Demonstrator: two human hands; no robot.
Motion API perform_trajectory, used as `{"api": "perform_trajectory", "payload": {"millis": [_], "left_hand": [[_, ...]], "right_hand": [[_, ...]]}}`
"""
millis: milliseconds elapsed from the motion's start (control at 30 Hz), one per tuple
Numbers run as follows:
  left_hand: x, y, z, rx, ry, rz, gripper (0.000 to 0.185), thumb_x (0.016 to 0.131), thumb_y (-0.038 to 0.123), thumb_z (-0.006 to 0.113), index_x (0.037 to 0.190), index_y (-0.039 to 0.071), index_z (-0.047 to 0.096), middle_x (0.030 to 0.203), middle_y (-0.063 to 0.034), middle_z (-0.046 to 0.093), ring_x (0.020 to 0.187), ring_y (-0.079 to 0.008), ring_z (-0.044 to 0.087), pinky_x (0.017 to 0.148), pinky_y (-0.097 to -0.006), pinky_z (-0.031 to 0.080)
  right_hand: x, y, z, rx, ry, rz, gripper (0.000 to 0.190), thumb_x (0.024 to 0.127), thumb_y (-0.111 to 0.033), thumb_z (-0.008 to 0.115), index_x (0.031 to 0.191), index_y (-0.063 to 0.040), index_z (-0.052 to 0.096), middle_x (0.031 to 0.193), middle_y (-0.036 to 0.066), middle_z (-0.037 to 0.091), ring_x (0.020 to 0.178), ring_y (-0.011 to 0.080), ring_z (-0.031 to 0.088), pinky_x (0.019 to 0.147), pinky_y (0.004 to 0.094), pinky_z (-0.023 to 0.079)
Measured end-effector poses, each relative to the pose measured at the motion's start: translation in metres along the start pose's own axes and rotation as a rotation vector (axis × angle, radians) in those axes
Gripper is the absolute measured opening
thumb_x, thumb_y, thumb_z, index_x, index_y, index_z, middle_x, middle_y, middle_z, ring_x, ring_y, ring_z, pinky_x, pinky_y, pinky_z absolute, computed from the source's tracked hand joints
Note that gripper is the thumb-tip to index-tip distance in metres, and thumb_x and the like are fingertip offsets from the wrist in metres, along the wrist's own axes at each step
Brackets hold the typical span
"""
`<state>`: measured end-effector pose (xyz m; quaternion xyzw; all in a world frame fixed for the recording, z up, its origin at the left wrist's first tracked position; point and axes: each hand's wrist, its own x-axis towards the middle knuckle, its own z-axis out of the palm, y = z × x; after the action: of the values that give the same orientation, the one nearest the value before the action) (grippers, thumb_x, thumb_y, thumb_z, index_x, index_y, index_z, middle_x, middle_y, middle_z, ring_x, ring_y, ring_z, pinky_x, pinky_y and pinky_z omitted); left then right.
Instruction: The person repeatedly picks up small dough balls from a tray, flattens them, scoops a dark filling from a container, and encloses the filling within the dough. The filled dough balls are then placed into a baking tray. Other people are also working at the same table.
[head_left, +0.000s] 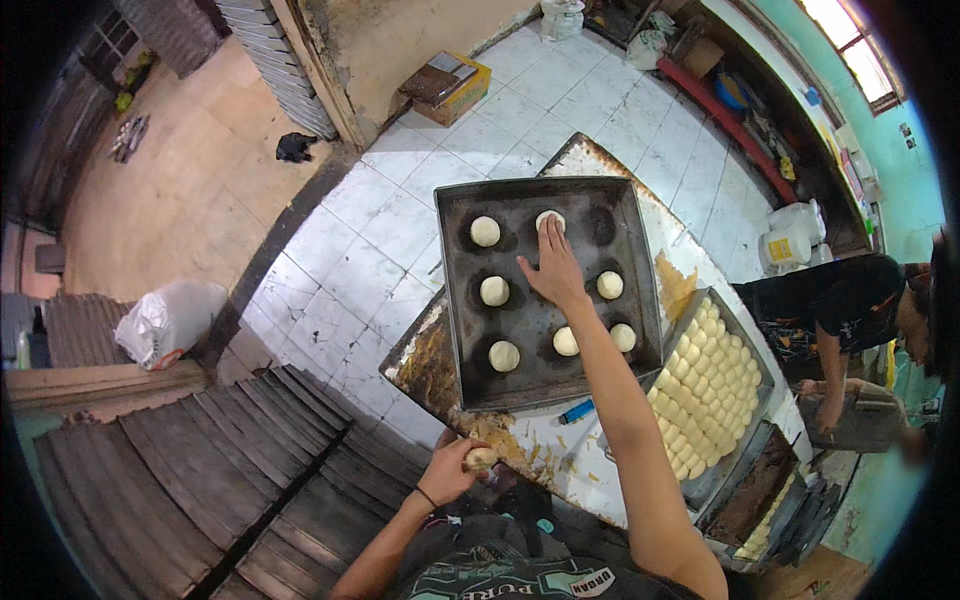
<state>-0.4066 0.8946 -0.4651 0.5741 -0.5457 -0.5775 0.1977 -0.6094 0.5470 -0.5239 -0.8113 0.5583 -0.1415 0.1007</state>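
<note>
My right hand (555, 264) reaches over a dark metal baking tray (540, 386). Its extended fingers rest on a dough ball (550, 217) at the tray's far side, with the thumb spread away. Several other pale dough balls sit apart in the tray, among them one at the far left (485, 231) and one at the right (610, 285). My forearm partly covers the ball (566, 341) in the near row. Below the tray's near edge, my left hand (448, 471) has its fingers closed around a lump of dough (480, 458).
The tray lies on a worn white table (551, 442) beside a blue lighter (576, 412). To the right, a second tray (763, 397) holds packed dough balls (705, 390). A person (832, 307) works beyond it. Stacked dark trays (172, 480) stand at left.
</note>
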Motion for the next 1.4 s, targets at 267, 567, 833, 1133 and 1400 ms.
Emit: {"api": "perform_trajectory", "payload": {"millis": [267,567,833,1133,1400], "left_hand": [[0.011,0.036,0.019,-0.623,-0.106,-0.016,0.051,0.083,0.004,0.075,0.132,0.006,0.059,0.120,-0.0055,0.066,0.102,-0.0143,0.065,0.087,-0.0303,0.054],[0.062,0.096,0.190,-0.641,-0.357,-0.097,0.024,0.088,0.003,0.071,0.110,-0.006,0.068,0.098,-0.0060,0.071,0.085,-0.0135,0.067,0.075,-0.0274,0.055],[0.025,0.140,0.334,-0.262,-0.828,-0.188,0.035,0.095,0.016,0.065,0.121,-0.006,0.061,0.110,-0.0101,0.068,0.096,-0.0163,0.066,0.084,-0.0303,0.053],[0.017,0.183,0.495,-0.338,-0.803,-0.217,0.033,0.087,0.003,0.068,0.118,-0.005,0.061,0.110,-0.0085,0.068,0.099,-0.0184,0.066,0.087,-0.0301,0.052],[0.010,0.202,0.581,0.162,-0.630,0.152,0.035,0.084,0.015,0.078,0.113,-0.003,0.069,0.100,-0.0093,0.073,0.088,-0.0126,0.067,0.080,-0.0286,0.053]], "right_hand": [[-0.056,-0.023,-0.059,0.375,0.384,0.078,0.056,0.096,-0.022,0.056,0.146,-0.002,0.041,0.154,0.026,0.033,0.142,0.0419,0.034,0.114,0.0466,0.033],[-0.393,-0.050,-0.131,0.991,0.715,0.909,0.029,0.101,-0.018,0.051,0.119,0.001,0.062,0.112,0.011,0.069,0.103,0.0184,0.064,0.087,0.0314,0.050],[-0.552,0.019,-0.151,1.059,0.905,1.021,0.040,0.103,-0.029,0.039,0.109,0.001,0.064,0.106,0.016,0.069,0.100,0.0307,0.065,0.089,0.0396,0.048],[-0.824,0.192,-0.224,0.220,0.720,1.682,0.059,0.089,-0.027,0.066,0.137,-0.003,0.041,0.103,0.029,0.066,0.099,0.0457,0.064,0.088,0.0507,0.050],[-0.830,0.286,-0.283,-0.110,0.076,1.331,0.035,0.092,-0.015,0.049,0.126,-0.006,0.054,0.088,0.020,0.071,0.081,0.0396,0.071,0.072,0.0527,0.055]]}}
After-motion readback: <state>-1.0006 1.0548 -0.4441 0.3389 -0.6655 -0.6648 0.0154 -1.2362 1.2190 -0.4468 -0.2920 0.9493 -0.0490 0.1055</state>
